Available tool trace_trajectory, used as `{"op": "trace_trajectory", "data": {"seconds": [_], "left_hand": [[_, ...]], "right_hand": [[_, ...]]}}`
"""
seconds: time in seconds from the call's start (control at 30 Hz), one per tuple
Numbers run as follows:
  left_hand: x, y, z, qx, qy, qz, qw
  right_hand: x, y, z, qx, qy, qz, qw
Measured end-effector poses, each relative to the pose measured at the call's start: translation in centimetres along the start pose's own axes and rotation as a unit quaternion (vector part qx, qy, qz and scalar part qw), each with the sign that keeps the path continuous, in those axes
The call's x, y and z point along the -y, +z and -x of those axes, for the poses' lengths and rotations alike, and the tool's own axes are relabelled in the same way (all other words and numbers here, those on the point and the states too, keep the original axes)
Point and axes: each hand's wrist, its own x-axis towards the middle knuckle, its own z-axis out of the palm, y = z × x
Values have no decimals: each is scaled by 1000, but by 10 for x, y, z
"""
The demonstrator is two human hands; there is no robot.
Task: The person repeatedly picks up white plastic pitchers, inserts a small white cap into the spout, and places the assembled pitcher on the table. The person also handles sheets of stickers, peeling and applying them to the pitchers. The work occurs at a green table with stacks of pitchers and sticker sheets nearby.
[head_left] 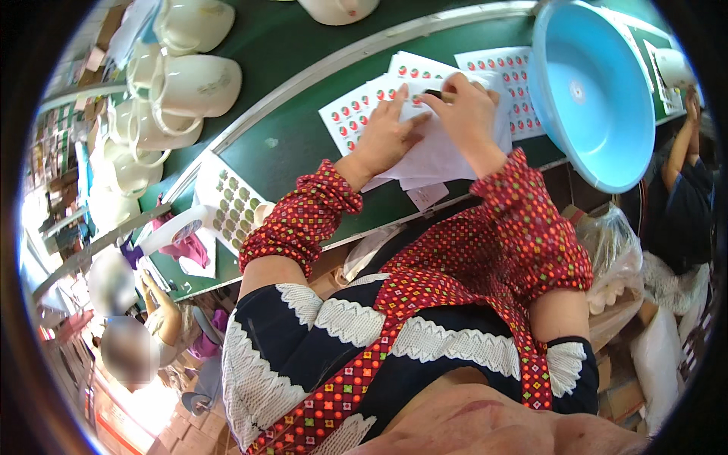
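My left hand lies with its fingers spread on a stack of white sheets printed with rows of small red-and-green round decals. My right hand is closed, pinching a small dark object whose kind I cannot make out, close above the sheets. Plain white paper lies under both hands and covers part of the printed sheets. Another sheet of the same decals extends under the rim of a light blue plastic basin on the right.
White handled cups stand along the far left of the green table. A sheet of green round decals lies at the left. Co-workers sit at the left and right. A clear plastic bag is at my right.
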Motion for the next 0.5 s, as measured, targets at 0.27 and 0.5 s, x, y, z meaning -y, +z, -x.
{"op": "trace_trajectory", "data": {"seconds": [0.27, 0.5], "left_hand": [[77, -94, 38, -354, -172, -132, 910], [247, -245, 115, -516, -460, 29, 722]], "right_hand": [[-7, -85, 59, 22, 76, -130, 988], [-20, -110, 106, 48, 123, -229, 964]]}}
